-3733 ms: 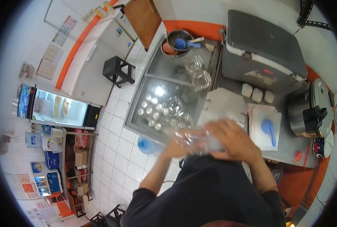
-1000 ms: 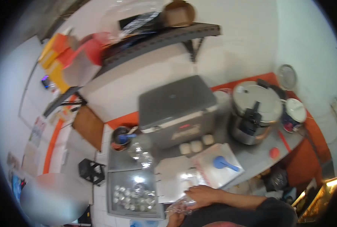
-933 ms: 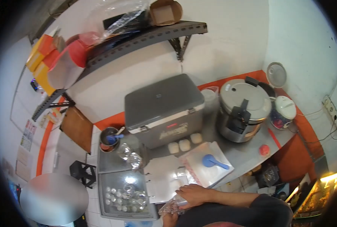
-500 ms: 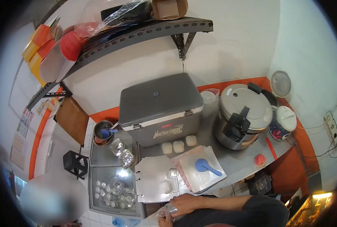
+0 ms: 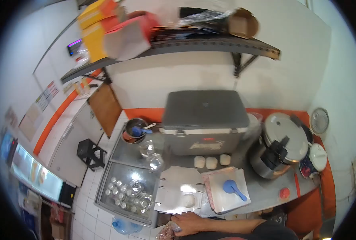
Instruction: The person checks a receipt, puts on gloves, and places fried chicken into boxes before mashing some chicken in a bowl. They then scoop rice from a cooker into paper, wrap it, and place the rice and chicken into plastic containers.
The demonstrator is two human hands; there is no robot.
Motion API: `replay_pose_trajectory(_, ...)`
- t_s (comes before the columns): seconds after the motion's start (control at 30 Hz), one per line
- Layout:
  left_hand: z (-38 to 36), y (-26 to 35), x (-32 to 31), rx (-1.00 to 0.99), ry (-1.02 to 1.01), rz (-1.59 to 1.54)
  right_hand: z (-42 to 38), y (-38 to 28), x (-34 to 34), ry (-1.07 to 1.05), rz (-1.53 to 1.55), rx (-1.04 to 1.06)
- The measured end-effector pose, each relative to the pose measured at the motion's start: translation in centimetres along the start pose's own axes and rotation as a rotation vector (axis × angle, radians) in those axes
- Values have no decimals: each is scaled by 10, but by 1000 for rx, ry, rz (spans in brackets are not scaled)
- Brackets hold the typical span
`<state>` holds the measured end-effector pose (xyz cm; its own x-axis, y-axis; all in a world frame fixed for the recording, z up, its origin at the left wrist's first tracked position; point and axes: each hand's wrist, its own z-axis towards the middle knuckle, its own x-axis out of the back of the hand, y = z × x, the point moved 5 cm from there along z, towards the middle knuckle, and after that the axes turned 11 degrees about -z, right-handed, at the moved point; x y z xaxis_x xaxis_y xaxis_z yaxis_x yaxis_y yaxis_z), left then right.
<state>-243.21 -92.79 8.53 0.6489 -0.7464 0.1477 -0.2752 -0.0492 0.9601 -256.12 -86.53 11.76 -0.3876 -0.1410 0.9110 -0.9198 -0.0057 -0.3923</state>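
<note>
At the bottom edge of the head view, my right hand (image 5: pixel 189 223) is closed over crumpled clear plastic (image 5: pixel 170 231). My left hand is hard to make out; the skin-toned patch beside the right hand is blurred and covered by the plastic, so its fingers do not show. Just beyond the hands, a white dough ball (image 5: pixel 189 201) sits on an opened white cardboard box (image 5: pixel 170 196). To its right, a blue scoop (image 5: pixel 233 189) lies on a stack of white paper sheets (image 5: pixel 222 202). Several white dough balls (image 5: pixel 211 163) stand in a row behind.
A grey cooler box (image 5: pixel 206 116) stands against the wall, with a large steel rice cooker (image 5: pixel 284 144) to its right. On the left is a glass-topped freezer (image 5: pixel 116 172) with clear containers on it. A metal shelf (image 5: pixel 210 48) hangs overhead. A black stool (image 5: pixel 90 154) stands on the floor.
My view has turned left, so everything sits further right and lower in the picture. My right hand stays on the plastic; the left hand has become less visible. The dough ball remains on the box.
</note>
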Motion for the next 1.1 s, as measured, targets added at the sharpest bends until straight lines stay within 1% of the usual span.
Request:
replay_pose_trajectory(0.03,-2,-4,10,14,32,-25,9,-3,1,-24,-8,-17)
replay_pose_trajectory(0.07,-2,-8,21,34,65,-57,19,-7,3,-44,-30,18)
replay_pose_trajectory(0.1,-3,-14,33,66,107,-91,28,-5,2,-111,6,-54)
replay_pose_trajectory(0.13,-4,-22,49,123,166,-142,36,-5,1,-179,42,-132)
replay_pose_trajectory(0.17,-4,-34,65,208,237,-241,43,-5,4,-196,15,-110)
replay_pose_trajectory(0.2,-3,-45,80,299,305,-389,49,0,7,-256,80,-149)
replay_pose_trajectory(0.23,1,-73,90,320,329,-754,56,3,8,-314,146,-192)
replay_pose_trajectory(0.27,5,-100,101,346,374,-1115,68,4,4,-329,126,-180)
replay_pose_trajectory(0.3,5,-105,116,345,385,-1138,79,4,-8,-355,287,-107)
replay_pose_trajectory(0.33,9,-104,128,321,282,-1036,89,8,-22,-378,451,-40)
replay_pose_trajectory(0.37,16,-100,138,288,177,-930,101,16,-38,-412,589,75)
replay_pose_trajectory(0.4,20,-91,152,280,182,-947,109,27,-45,-424,574,77)
replay_pose_trajectory(0.47,24,-56,198,35,301,-599,120,35,-48,-431,531,203)
replay_pose_trajectory(0.5,28,-61,222,34,311,-606,132,28,-31,-442,595,219)
replay_pose_trajectory(0.53,32,-66,253,-79,301,-755,147,30,-18,-378,592,240)
replay_pose_trajectory(0.57,37,-63,277,-201,288,-899,164,22,25,-298,495,192)
replay_pose_trajectory(0.6,35,-20,291,-252,380,-909,186,19,67,-197,365,114)
replay_pose_trajectory(0.63,39,-10,312,-296,415,-886,204,11,122,2,339,67)
replay_pose_trajectory(0.67,43,-4,331,-338,441,-861,225,5,173,145,282,91)
replay_pose_trajectory(0.7,47,3,343,-336,428,-855,236,-33,243,438,138,220)
replay_pose_trajectory(0.73,51,12,356,-354,417,-846,248,-51,292,663,-63,330)
replay_pose_trajectory(0.77,54,18,366,-372,410,-837,263,-62,335,774,-179,262)
replay_pose_trajectory(0.8,58,20,372,-371,402,-830,272,-82,381,989,-133,289)
replay_pose_trajectory(0.83,61,22,374,-384,397,-815,291,-78,426,1134,-353,304)
replay_pose_trajectory(0.87,65,23,374,-397,393,-802,298,-90,465,1283,-466,207)
replay_pose_trajectory(0.93,72,14,370,-384,389,-883,325,-83,536,1485,-592,84)
replay_pose_trajectory(1.0,82,-5,362,-338,354,-956,353,-58,583,1475,-617,-144)
replay_pose_trajectory(1.03,83,-4,356,-339,350,-961,362,-51,595,1474,-624,-144)
replay_pose_trajectory(1.1,83,-14,344,-106,433,-949,390,-27,614,1124,-712,-518)
